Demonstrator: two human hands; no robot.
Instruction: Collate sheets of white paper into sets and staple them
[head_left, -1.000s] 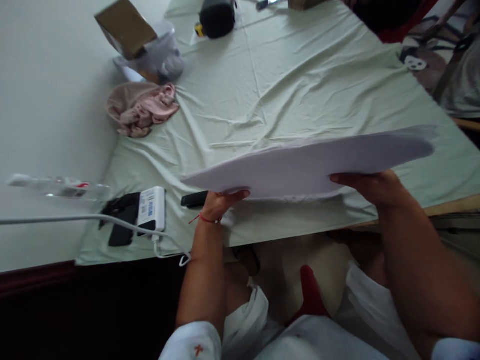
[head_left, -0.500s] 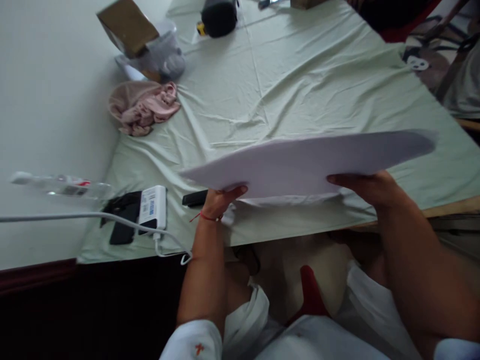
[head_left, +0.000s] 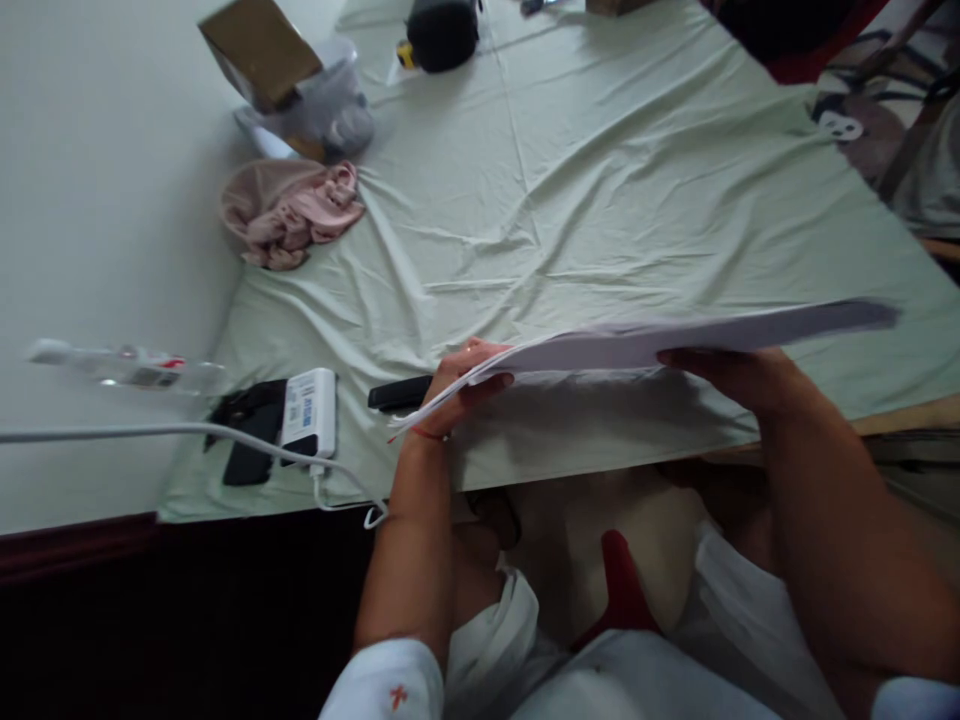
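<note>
A stack of white paper sheets (head_left: pixel 600 346) is held above the near side of the table, seen almost edge-on. My left hand (head_left: pixel 469 378) grips its left part, thumb on the near face and fingers behind. At the right part, my right hand (head_left: pixel 735 375) is closed on the same sheets, with the thumb on the near face; its other fingers are hidden behind the paper. Several sheet edges fan apart slightly at the left end. Just left of my left hand lies a black oblong object (head_left: pixel 397 393) on the cloth.
A pale green cloth (head_left: pixel 637 190) covers the table. At the left are a white power bank (head_left: pixel 311 410) with a cable, a black phone (head_left: pixel 247 462) and a clear bottle (head_left: pixel 135 370). Farther back are pink fabric (head_left: pixel 300 215), a plastic tub (head_left: pixel 330 110) and a black case (head_left: pixel 442 35).
The paper stack has tilted from a broad face to nearly edge-on, its upper edge dropping lower. My left hand has turned, and its fingers now show behind the sheets.
</note>
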